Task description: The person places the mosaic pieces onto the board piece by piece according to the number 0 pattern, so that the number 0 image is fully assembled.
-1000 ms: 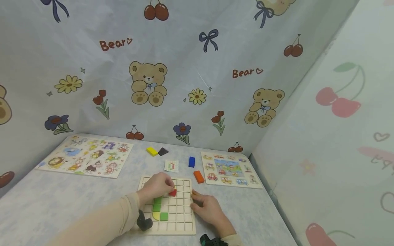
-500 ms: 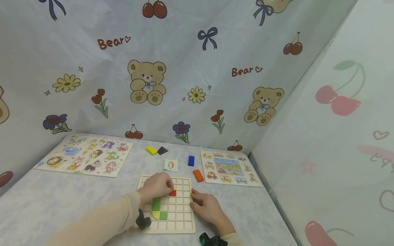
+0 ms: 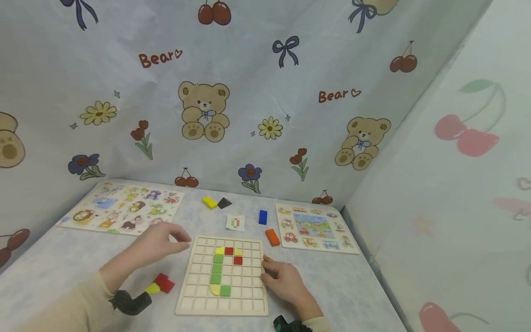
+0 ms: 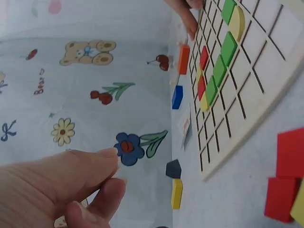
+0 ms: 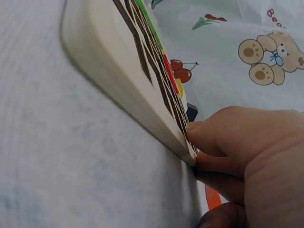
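Observation:
A square wooden grid board lies on the table, with coloured pieces in some cells. Green squares form a column, a yellow rounded piece at its foot and another green square beside that. Two red squares and two yellow pieces sit near the top. My left hand hovers left of the board, fingers loosely bent, holding nothing; thumb and forefinger come close together in the left wrist view. With thumb on top and fingers at the side, my right hand pinches the board's right edge.
Loose red pieces and a yellow piece lie left of the board. Beyond it are a pattern card and orange, blue, yellow and dark blocks. Animal and vehicle puzzles flank them.
My left hand has moved off the board to the left, uncovering the upper red, yellow and green pieces and the loose pieces beside the board. The right hand keeps its hold on the edge.

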`<action>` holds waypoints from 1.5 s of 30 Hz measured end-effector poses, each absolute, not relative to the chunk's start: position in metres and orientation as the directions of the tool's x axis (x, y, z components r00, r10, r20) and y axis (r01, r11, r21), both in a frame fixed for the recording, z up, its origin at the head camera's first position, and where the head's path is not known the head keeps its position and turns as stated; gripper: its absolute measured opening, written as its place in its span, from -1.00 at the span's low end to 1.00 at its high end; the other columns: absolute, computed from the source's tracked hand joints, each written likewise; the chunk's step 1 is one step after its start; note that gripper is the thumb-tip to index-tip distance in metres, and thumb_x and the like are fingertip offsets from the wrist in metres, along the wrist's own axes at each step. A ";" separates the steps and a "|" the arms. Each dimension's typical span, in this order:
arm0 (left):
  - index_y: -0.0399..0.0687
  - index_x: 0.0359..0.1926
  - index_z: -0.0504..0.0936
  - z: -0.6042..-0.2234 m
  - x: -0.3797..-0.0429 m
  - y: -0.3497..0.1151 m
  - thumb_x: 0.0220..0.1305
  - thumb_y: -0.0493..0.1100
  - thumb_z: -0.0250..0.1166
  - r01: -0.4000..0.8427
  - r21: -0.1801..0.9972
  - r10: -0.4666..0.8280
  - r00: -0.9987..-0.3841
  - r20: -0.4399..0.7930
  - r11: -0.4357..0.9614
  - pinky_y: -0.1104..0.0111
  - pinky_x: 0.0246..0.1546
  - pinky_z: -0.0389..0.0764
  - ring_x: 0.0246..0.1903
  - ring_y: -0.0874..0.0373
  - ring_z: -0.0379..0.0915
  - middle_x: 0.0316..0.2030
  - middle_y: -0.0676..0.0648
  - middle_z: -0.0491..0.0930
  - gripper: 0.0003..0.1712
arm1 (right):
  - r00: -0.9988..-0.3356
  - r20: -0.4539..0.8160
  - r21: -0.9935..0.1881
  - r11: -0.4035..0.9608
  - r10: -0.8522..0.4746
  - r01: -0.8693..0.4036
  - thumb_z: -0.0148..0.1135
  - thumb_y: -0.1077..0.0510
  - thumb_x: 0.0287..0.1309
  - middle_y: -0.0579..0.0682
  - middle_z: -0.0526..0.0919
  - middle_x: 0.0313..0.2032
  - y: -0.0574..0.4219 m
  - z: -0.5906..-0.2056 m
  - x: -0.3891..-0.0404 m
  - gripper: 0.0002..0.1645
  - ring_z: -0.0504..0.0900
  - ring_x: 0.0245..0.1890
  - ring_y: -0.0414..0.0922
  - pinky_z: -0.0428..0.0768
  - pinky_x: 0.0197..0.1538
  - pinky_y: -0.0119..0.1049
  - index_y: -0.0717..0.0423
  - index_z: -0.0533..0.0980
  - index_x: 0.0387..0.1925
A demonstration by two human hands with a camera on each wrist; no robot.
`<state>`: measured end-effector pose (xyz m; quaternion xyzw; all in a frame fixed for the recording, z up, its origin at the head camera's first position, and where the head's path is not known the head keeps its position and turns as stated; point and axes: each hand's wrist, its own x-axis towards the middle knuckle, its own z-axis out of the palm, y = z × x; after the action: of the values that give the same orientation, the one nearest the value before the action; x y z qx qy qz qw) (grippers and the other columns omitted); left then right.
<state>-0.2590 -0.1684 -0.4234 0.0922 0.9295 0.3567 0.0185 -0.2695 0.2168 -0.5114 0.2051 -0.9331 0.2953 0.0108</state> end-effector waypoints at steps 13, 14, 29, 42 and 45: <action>0.13 -0.18 0.77 -0.470 -0.234 -0.217 0.03 -0.05 0.60 0.028 0.628 0.158 -0.976 -0.153 0.778 0.12 -0.12 0.59 -0.15 0.17 0.55 -0.22 0.13 0.71 -0.71 | -0.923 0.136 -0.562 0.739 -0.360 -0.371 0.36 -0.01 0.26 -0.08 0.61 0.28 0.217 -0.512 -0.269 -0.49 0.60 0.28 0.04 0.54 0.26 0.10 0.11 0.64 0.19; 0.15 -0.19 0.77 -0.474 -0.233 -0.217 0.01 -0.02 0.61 0.024 0.631 0.155 -0.976 -0.154 0.775 0.12 -0.11 0.59 -0.16 0.18 0.55 -0.23 0.15 0.71 -0.70 | -0.924 0.134 -0.563 0.740 -0.358 -0.368 0.36 -0.01 0.26 -0.08 0.61 0.28 0.216 -0.512 -0.269 -0.49 0.60 0.28 0.04 0.54 0.26 0.11 0.11 0.64 0.19; 0.18 -0.23 0.74 -0.497 -0.236 -0.222 0.04 0.17 0.57 0.007 0.591 0.069 -0.994 -0.083 0.806 0.13 -0.19 0.56 -0.22 0.18 0.53 -0.28 0.15 0.67 -0.66 | -0.924 0.138 -0.577 0.730 -0.355 -0.367 0.35 0.01 0.27 -0.07 0.61 0.28 0.217 -0.512 -0.269 -0.49 0.59 0.29 0.01 0.53 0.28 0.08 0.13 0.63 0.20; 0.25 -0.20 0.76 -0.492 -0.235 -0.225 0.02 0.03 0.61 0.082 0.638 0.132 -0.991 -0.031 0.766 0.10 -0.15 0.57 -0.17 0.13 0.56 -0.22 0.19 0.71 -0.71 | -0.931 0.128 -0.595 0.725 -0.343 -0.349 0.36 0.02 0.27 -0.07 0.61 0.28 0.216 -0.513 -0.269 -0.49 0.59 0.30 0.00 0.53 0.28 0.09 0.12 0.63 0.20; 0.30 -0.24 0.76 -0.487 -0.235 -0.219 -0.01 0.09 0.62 0.065 0.652 0.129 -0.990 -0.050 0.755 0.30 -0.36 0.47 -0.34 0.16 0.46 -0.26 0.21 0.70 -0.71 | -0.932 0.125 -0.592 0.729 -0.340 -0.345 0.36 0.01 0.26 -0.07 0.62 0.28 0.216 -0.513 -0.269 -0.49 0.59 0.29 0.00 0.53 0.28 0.09 0.12 0.63 0.19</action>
<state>-0.2347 -0.2187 -0.4868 0.0518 0.9356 0.3461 0.0460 -0.2695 0.2159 -0.5134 0.1844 -0.9297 0.3189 0.0037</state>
